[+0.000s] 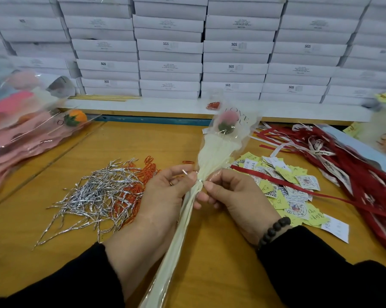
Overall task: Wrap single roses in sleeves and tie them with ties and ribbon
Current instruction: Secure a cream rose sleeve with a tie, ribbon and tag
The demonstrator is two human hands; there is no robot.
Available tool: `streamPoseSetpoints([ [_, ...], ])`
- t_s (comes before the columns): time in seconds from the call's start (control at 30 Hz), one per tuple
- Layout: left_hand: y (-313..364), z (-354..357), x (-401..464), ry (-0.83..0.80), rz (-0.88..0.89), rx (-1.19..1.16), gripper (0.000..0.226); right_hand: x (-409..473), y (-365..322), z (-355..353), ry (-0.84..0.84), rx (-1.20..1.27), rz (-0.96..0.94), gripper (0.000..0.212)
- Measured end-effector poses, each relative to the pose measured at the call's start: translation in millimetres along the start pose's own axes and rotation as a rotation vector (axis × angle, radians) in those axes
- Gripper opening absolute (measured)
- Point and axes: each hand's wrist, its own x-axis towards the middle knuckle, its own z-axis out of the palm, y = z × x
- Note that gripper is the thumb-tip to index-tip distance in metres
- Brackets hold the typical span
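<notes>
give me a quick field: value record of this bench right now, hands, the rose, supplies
left hand: pinches silver twist tie end
right hand: pinches sleeve at the tie
rose: pink, inside cream sleeve, head pointing away
tie pile: silver, left of hands
ribbons: red, right side
tags: yellow and white, under right hand
backdrop: stacked white boxes

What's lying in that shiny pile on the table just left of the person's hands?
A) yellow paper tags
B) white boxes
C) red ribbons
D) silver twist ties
D: the heap of silver twist ties lies on the table left of the left hand; ribbons and tags lie to the right.
</notes>
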Motion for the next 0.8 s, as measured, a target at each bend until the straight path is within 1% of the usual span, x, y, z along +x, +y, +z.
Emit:
streamPoseSetpoints([
  [0.13,0.6,-0.6,2.8,0.061,0.016,-0.027,0.022,-1.8,-0.9,2.9,0.026,-0.023,-0.106,0.012],
  [0.33,0.3,1.1,-1.2,0.023,0.04,0.015,0.01,-3.8,-2.6,5.1,0.064,-0.044,-0.193,0.017],
  [0.43,-0.3,2.0,-2.7,0.029,0.032,0.033,0.011,-3.7,-2.6,5.5,0.089,-0.035,-0.206,0.019],
  [0.6,-0.8,2.9,-4.3,0.027,0.009,0.029,0.016,-4.0,-2.3,4.8,0.079,-0.082,-0.226,0.01],
  [0.73,-0.9,2.0,-4.9,0.021,-0.001,0.05,0.019,-3.3,-2.0,3.4,0.116,-0.15,-0.237,0.016],
  [0.8,-0.9,2.5,-4.7,0.022,-0.005,0.045,0.019,-3.4,-2.8,3.7,0.078,-0.116,-0.223,0.016],
])
